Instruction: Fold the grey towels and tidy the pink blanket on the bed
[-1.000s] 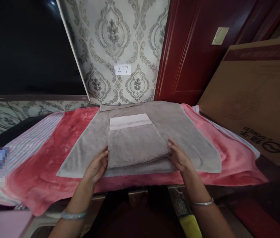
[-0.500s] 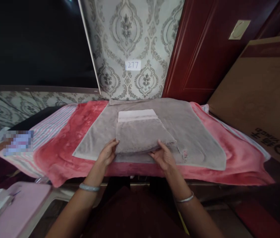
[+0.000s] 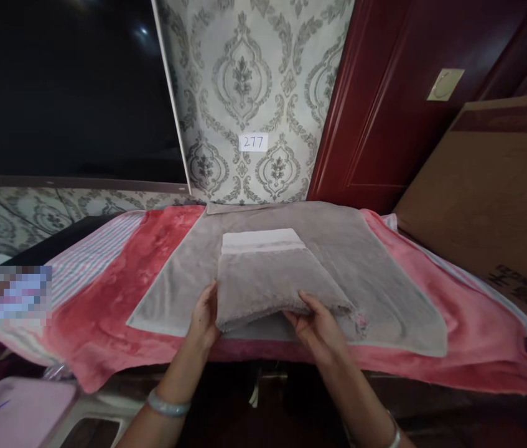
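Pale rounded bangle (image 3: 168,406) left, silvery bangle (image 3: 394,430) right; bare forearms (image 3: 186,370).

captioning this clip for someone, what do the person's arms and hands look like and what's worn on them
The left hand and right hand are bare, with no gloves or sleeves in view. The left arm wears a rounded, pale bluish-grey bangle; the right wears a silvery bangle near the picture's bottom edge.

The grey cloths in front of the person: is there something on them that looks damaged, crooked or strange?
Yes: a small ragged pink spot on the spread grey cloth, near the front right corner of the folded grey cloth, breaks the plain grey; I cannot tell whether it is a hole or a mark.
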`<state>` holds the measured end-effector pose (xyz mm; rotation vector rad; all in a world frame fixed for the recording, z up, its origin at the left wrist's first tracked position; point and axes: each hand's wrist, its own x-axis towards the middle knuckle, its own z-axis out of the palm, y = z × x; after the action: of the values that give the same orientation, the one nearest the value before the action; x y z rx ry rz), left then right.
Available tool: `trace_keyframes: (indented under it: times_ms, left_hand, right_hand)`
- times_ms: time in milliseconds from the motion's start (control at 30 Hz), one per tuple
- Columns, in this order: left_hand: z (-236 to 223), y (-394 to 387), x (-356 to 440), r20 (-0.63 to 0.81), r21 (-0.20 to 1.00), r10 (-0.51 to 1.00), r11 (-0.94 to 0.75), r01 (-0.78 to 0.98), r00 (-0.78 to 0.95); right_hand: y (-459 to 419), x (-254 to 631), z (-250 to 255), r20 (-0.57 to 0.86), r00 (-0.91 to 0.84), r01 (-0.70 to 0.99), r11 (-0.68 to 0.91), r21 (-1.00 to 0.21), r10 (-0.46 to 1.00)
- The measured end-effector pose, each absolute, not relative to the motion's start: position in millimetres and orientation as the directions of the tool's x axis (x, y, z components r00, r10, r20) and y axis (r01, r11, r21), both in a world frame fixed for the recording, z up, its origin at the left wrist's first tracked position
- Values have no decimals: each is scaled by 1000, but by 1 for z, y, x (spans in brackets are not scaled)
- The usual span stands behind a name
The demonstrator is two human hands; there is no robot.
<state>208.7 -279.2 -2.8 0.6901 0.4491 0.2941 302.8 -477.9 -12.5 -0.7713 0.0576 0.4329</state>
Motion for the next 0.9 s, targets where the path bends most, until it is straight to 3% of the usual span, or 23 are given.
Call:
trace_keyframes:
  times_ms: [200, 300, 367, 467, 533, 733, 900]
  left_hand:
    - [-1, -286, 218, -552, 573, 296, 814, 96, 780]
    - [0, -282, 217, -582, 546, 308, 834, 81, 753]
    - [0, -278, 218, -554, 558, 337, 829, 39, 761]
    - [-2, -270, 223, -502, 572, 353, 820, -3, 789]
    - [-3, -266, 228, -468, 578, 347, 816, -15, 813]
    - [-3, -254, 241, -440, 639, 320, 768, 42, 839]
    - [7, -251, 251, -436, 668, 347, 743, 40, 830]
  right_hand:
    - [-514, 268, -49, -386, 816, -576, 548, -607, 431]
    - [-549, 272, -58, -372, 780, -606, 463, -646, 503]
    - [-575, 285, -59, -354, 827, -538, 432, -723, 437]
    - [-604, 317, -52, -316, 929, -367, 369, -854, 191]
    - [-611, 341, -41, -274, 955, -296, 277, -914, 116]
    - [-569, 410, -6, -232, 932, -240, -2, -971, 278]
    - [-524, 449, -2, -177, 946, -154, -104, -983, 271]
